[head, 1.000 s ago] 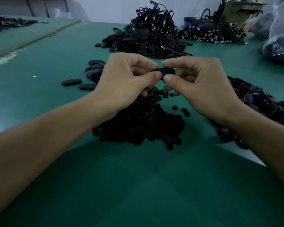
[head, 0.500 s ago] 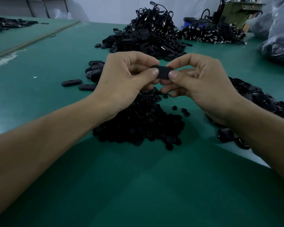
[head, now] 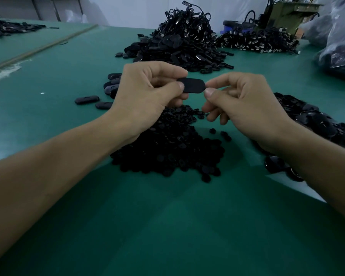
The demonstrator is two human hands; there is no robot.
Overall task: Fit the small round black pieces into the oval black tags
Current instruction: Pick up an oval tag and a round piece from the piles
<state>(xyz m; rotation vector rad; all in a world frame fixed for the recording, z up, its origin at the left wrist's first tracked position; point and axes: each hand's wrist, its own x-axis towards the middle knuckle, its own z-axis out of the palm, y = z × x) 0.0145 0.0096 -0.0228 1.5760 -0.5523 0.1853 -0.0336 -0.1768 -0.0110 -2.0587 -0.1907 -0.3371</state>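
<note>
I hold one oval black tag (head: 192, 85) flat in the air above the green table (head: 167, 226). My left hand (head: 147, 96) pinches its left end between thumb and forefinger. My right hand (head: 245, 104) pinches its right end the same way. Below the hands lies a heap of small round black pieces (head: 173, 148). A pile of oval black tags (head: 315, 120) lies at the right, partly hidden by my right forearm. I cannot tell whether a round piece sits in the held tag.
Several oval tags (head: 88, 99) lie loose at the left behind my left hand. A tall heap of black corded tags (head: 179, 42) stands at the back, another (head: 257, 39) farther right. Plastic bags (head: 339, 40) sit at the far right edge.
The hands have drawn apart, so the tag shows at full length between them. The right hand slid from the tag's middle to its right end. Both hands sit slightly lower.
</note>
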